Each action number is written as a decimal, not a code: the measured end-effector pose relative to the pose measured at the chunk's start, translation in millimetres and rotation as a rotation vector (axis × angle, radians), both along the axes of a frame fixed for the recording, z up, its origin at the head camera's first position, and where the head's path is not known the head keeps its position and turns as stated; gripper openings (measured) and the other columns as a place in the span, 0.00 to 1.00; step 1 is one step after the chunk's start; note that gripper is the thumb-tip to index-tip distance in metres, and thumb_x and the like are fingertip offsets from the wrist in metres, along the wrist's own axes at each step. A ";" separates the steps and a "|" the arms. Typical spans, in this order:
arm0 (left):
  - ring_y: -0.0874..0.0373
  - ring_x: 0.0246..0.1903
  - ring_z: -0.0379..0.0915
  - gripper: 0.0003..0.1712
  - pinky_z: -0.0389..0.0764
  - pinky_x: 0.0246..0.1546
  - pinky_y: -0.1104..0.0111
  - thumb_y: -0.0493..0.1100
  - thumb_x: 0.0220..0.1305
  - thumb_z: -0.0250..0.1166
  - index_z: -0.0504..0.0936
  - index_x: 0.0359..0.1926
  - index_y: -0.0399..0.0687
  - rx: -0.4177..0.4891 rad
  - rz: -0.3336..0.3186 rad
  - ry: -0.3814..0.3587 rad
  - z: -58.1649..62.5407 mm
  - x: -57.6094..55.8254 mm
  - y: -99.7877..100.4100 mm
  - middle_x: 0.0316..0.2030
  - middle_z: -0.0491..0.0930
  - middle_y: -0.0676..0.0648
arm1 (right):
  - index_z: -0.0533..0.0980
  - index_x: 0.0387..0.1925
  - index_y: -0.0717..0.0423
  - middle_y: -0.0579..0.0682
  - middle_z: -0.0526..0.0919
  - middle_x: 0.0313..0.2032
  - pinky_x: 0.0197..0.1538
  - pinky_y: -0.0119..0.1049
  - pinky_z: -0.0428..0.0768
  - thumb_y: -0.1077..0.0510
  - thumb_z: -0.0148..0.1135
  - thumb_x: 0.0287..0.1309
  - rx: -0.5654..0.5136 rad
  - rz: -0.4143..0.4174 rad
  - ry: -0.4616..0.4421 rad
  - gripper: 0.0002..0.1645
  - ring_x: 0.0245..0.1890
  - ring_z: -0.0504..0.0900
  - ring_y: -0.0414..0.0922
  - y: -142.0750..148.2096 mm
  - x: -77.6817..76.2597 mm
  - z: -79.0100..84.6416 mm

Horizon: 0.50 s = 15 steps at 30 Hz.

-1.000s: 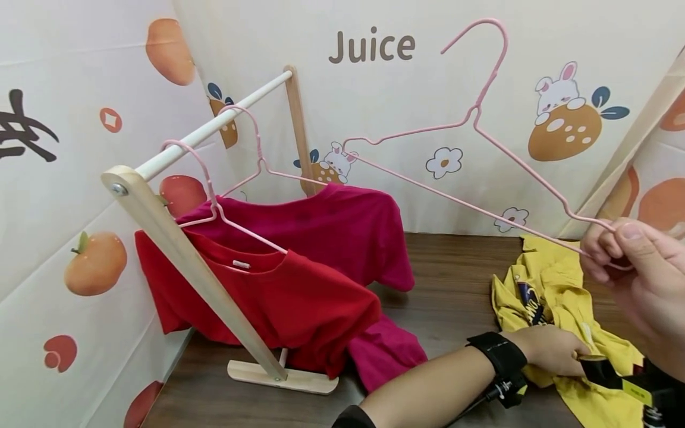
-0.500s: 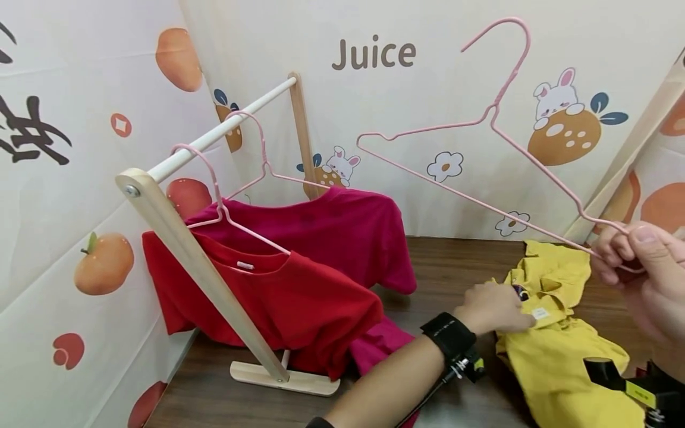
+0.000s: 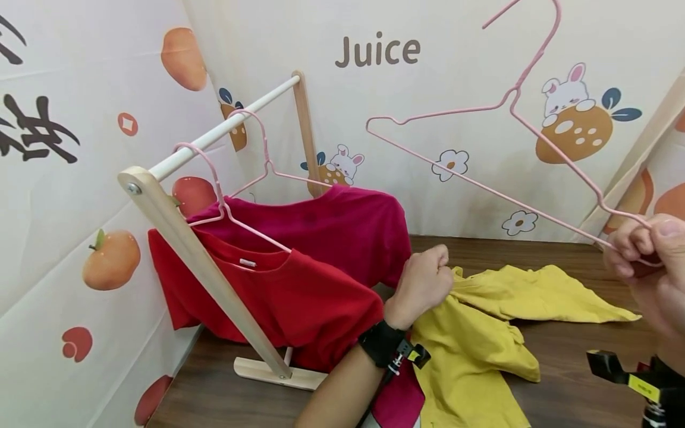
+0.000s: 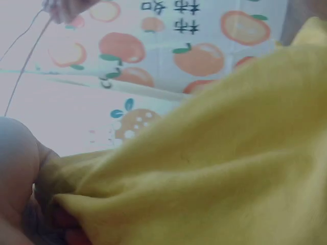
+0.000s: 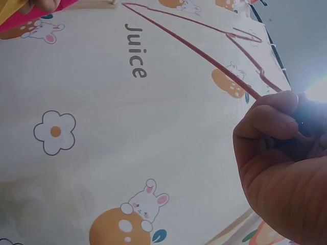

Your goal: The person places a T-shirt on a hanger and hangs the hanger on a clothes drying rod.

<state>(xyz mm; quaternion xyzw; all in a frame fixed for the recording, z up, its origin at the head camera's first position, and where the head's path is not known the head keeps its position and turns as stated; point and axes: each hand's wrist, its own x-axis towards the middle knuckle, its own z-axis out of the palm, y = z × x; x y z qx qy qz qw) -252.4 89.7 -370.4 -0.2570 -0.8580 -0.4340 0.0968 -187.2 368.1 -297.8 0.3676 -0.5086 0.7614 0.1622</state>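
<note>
My left hand (image 3: 423,284) grips a yellow T-shirt (image 3: 471,345) by a bunched part and holds that part raised off the table. The rest of the cloth trails down and to the right. In the left wrist view the yellow fabric (image 4: 219,148) fills much of the picture, with fingers (image 4: 18,178) curled into it at the left. At the right, my right hand (image 3: 650,261) pinches one end of a pink wire hanger (image 3: 503,107), which is bare and up in the air. In the right wrist view the curled hand (image 5: 276,138) holds that hanger's corner.
A wooden rack (image 3: 192,249) with a white rail (image 3: 225,125) stands at the left. From it hang a red T-shirt (image 3: 289,297) and a magenta T-shirt (image 3: 358,232) on pink hangers. Printed cloth walls (image 3: 299,35) enclose the brown table (image 3: 588,368) behind and at the left.
My left hand has moved left, gripping the yellow T-shirt and dragging it from the right side toward the rack, partly lifted. The right hand keeps the hanger, now slightly further right.
</note>
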 end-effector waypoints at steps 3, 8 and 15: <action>0.63 0.19 0.50 0.11 0.54 0.23 0.75 0.32 0.60 0.50 0.61 0.28 0.51 0.049 0.016 -0.010 4.7 1.2 -10.1 0.19 0.54 0.54 | 0.59 0.31 0.67 0.53 0.66 0.28 0.25 0.34 0.51 0.67 0.14 0.78 -0.035 -0.001 0.004 0.24 0.23 0.61 0.44 2.3 -1.3 -1.6; 0.63 0.25 0.64 0.09 0.65 0.32 0.75 0.32 0.62 0.53 0.72 0.38 0.52 0.113 0.093 0.021 3.9 3.9 -14.3 0.24 0.70 0.54 | 0.60 0.32 0.70 0.57 0.65 0.29 0.26 0.32 0.48 0.65 0.17 0.80 -0.230 0.165 -0.037 0.24 0.26 0.61 0.47 7.1 -2.3 -3.2; 0.65 0.27 0.67 0.12 0.66 0.30 0.80 0.29 0.56 0.59 0.77 0.38 0.49 0.305 0.257 0.257 -3.2 1.3 -14.1 0.31 0.74 0.52 | 0.60 0.28 0.75 0.60 0.63 0.26 0.23 0.31 0.50 0.68 0.32 0.78 -0.339 0.330 -0.009 0.20 0.23 0.61 0.49 23.6 -5.0 -6.5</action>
